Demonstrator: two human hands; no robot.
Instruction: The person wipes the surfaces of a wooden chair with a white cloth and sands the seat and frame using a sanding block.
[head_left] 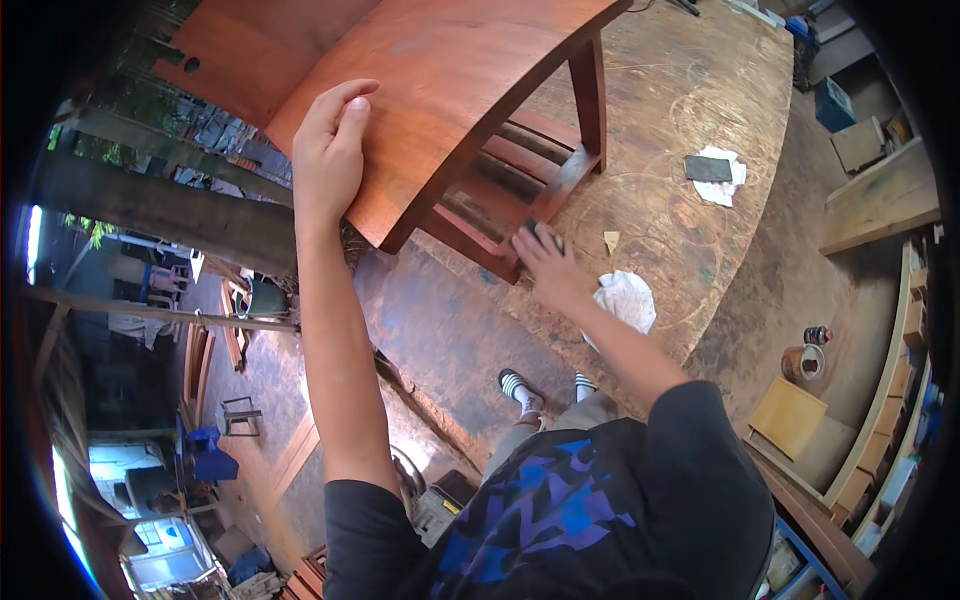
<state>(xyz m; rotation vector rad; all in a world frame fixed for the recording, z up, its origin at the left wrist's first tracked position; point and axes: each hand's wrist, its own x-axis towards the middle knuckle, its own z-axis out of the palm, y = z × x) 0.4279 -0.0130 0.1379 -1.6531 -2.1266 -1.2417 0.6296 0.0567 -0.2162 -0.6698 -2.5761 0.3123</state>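
A reddish-brown wooden stool or small table (440,90) lies tipped on a round plywood worktop (690,110). My left hand (328,150) rests flat on its smooth top panel, fingers together, holding it steady. My right hand (545,265) presses a small dark sanding pad (540,235) against the lower rail of the wooden frame. The slats and a leg (590,90) of the piece show between my two hands.
A crumpled white rag (628,298) lies by my right forearm. Another dark sanding sheet (708,168) sits on a white cloth farther right. A tape roll (802,362) and boards (880,200) are on the floor at right. My sandalled feet (520,385) stand below the worktop.
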